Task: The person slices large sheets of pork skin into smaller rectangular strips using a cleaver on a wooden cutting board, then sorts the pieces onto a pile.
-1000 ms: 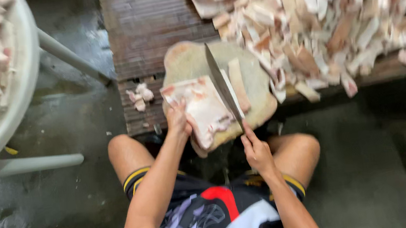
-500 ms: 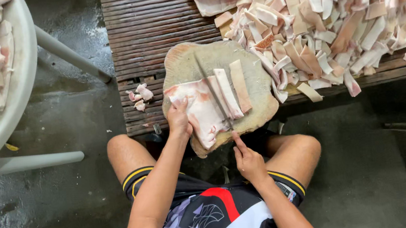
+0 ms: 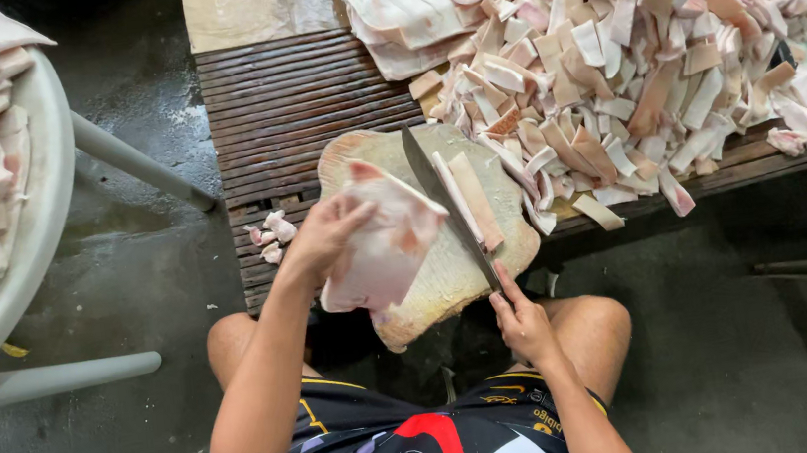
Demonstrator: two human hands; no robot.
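The left hand [image 3: 325,237] grips and lifts one edge of a pale slab of pork skin [image 3: 380,244] above the round wooden chopping block [image 3: 443,272]. The right hand [image 3: 523,322] is clenched on the handle of a long cleaver [image 3: 446,202], the handle itself hidden within the fist; the blade lies flat across the block, just beside two cut strips [image 3: 471,199]. The block sits on the near edge of a dark slatted tabletop [image 3: 291,108]. Half a second earlier the slab lay flat on the block under the left hand; it is now raised and folded. Behind the block, a large heap of cut pieces [image 3: 645,51] runs off the top and right edges. A few scraps [image 3: 270,236] lie left of the block. At far left, a pale basin [image 3: 16,247] of uncut slabs is cut off. The concrete floor [image 3: 127,445] is dark and wet.
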